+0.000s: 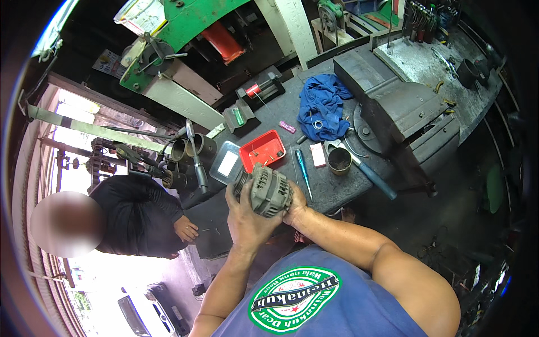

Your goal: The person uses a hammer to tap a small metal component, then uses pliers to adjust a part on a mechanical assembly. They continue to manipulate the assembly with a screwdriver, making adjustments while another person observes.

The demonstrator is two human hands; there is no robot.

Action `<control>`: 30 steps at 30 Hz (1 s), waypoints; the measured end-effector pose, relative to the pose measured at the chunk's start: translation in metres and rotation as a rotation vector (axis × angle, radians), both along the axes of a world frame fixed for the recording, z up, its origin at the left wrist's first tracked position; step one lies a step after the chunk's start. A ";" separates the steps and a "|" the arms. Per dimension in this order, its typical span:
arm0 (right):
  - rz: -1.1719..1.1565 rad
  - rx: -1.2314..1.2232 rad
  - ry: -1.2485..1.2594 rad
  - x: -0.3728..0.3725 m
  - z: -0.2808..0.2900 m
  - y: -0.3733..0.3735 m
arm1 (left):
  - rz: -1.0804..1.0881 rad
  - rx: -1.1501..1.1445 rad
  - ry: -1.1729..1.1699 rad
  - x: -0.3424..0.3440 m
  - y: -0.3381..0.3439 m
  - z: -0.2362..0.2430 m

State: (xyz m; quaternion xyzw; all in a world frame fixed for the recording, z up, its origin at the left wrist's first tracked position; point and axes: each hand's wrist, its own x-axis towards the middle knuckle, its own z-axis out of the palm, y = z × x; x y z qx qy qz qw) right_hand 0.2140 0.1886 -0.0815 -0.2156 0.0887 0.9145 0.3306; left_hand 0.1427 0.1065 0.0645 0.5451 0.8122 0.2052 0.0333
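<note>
A dusty grey alternator (269, 190) is held up between both my hands, over the near edge of the dark workbench (337, 194). My left hand (247, 219) wraps its left side and underside, by the grooved pulley. My right hand (297, 205) grips the opposite end; most of its fingers are hidden behind the housing. Just beyond the alternator sits a red plastic tray (259, 148) with a few small metal parts in it. Beside the tray is a clear plastic container (227, 163) with a white label. A blue screwdriver (303, 173) lies to the right.
A small pale box (318, 155), a metal can (339, 161) and a blue-handled hammer (376, 180) lie right of the screwdriver. Behind them are a crumpled blue cloth (323, 104) and a big bench vise (404, 115). A co-worker's hand (185, 228) rests at the bench's left end.
</note>
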 end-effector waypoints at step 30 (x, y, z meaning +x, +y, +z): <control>0.179 -0.077 -0.656 0.052 -0.047 -0.020 | 0.001 -0.591 -1.520 -0.161 -0.010 -0.198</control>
